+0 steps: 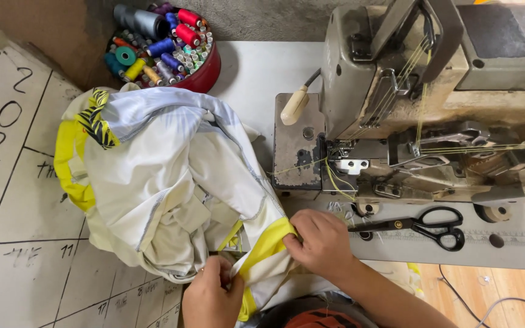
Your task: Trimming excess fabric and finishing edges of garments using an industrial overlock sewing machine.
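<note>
Both hands pinch the garment (171,176): left hand (212,297) and right hand (320,243) fingers closed on its yellow hem, near the machine (408,115), not yet under its needle.

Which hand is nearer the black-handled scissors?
Right. The right hand grips fabric just left of the scissors; the left hand is farther left and lower, also on the garment.

one garment (171,176), one scissors (432,226), two hands (320,242)
</note>
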